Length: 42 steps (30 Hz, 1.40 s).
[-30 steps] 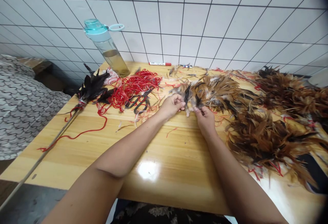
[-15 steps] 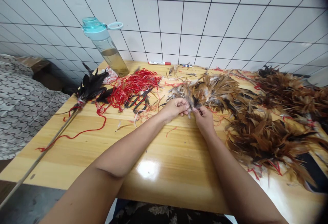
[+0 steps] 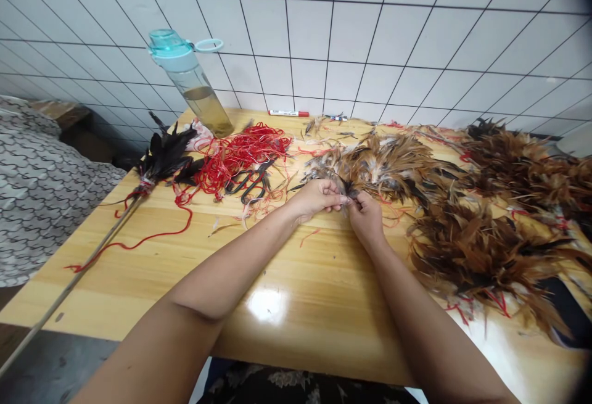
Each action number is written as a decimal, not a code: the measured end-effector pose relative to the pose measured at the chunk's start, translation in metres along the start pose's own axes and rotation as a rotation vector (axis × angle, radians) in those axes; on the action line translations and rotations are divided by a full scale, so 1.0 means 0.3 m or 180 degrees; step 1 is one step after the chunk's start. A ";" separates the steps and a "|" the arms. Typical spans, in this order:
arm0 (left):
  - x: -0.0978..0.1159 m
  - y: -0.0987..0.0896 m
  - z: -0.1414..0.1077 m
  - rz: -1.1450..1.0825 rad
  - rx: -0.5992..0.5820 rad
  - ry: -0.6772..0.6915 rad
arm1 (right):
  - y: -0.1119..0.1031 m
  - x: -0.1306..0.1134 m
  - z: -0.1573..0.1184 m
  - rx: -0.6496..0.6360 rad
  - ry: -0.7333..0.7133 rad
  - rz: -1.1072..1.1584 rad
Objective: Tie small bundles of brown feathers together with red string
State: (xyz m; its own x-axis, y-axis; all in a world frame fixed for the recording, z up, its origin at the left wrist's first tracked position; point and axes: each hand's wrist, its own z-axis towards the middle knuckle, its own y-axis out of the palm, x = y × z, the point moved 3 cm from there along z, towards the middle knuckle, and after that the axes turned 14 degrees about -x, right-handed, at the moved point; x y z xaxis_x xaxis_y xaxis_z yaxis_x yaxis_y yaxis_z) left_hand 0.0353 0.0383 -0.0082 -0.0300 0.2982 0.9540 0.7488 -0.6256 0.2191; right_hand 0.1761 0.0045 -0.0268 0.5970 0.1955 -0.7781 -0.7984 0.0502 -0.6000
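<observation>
My left hand (image 3: 321,197) and my right hand (image 3: 366,214) meet above the middle of the table. Both pinch small dark feathers (image 3: 348,189), with fingertips close together; how many feathers each holds is hard to make out. Right behind them spreads a pile of loose brown feathers (image 3: 393,160). To the left of my left hand lie black-handled scissors (image 3: 253,187), partly under a tangle of red string (image 3: 243,151). Beyond my right forearm sits a large brown feather bundle (image 3: 485,250) with red ties.
A stick (image 3: 83,271) topped with black feathers (image 3: 166,148) lies across the left table edge, trailing red string. A water bottle (image 3: 201,98) stands at the back left by the tiled wall. A red-capped marker (image 3: 287,113) lies behind. More brown feather bundles (image 3: 522,166) cover the right side.
My hands have come closer together, their fingertips now nearly touching at the dark feathers. My right hand has shifted slightly left. The other things stay where they were.
</observation>
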 end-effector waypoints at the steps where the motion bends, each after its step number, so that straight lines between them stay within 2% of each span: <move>1: -0.001 -0.001 0.000 0.0040 0.0019 -0.0005 | -0.001 0.000 0.000 0.0014 0.0011 0.0030; 5: -0.002 -0.012 0.005 -0.0065 0.0069 0.0045 | -0.008 0.005 0.000 0.0063 0.0092 0.0216; 11: 0.003 -0.028 0.022 -0.0534 0.0242 0.0575 | -0.005 0.023 0.003 0.0031 0.0190 0.0472; 14: -0.001 -0.021 0.026 -0.0623 0.0318 0.0688 | -0.001 0.028 0.005 0.0001 0.0186 0.0619; 20: -0.007 0.003 0.027 -0.0403 0.0330 0.0567 | -0.002 0.026 0.009 -0.0043 0.0179 0.0599; 26: 0.002 -0.009 0.020 -0.0221 0.0469 0.0592 | -0.003 0.026 0.008 -0.0027 0.0195 0.0732; 32: -0.006 0.000 0.022 -0.0110 0.0283 0.0406 | -0.005 0.024 0.008 -0.0039 0.0175 0.0653; 42: 0.002 -0.008 0.008 -0.0261 0.0395 0.0462 | -0.002 0.031 0.008 -0.0021 0.0177 0.0755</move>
State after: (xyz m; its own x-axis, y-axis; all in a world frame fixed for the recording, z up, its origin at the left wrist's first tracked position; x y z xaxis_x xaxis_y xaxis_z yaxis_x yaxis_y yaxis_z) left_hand 0.0352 0.0418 -0.0085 -0.1824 0.2319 0.9555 0.8154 -0.5073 0.2788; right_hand 0.1819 0.0087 -0.0332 0.3965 0.1469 -0.9062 -0.9163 0.0028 -0.4005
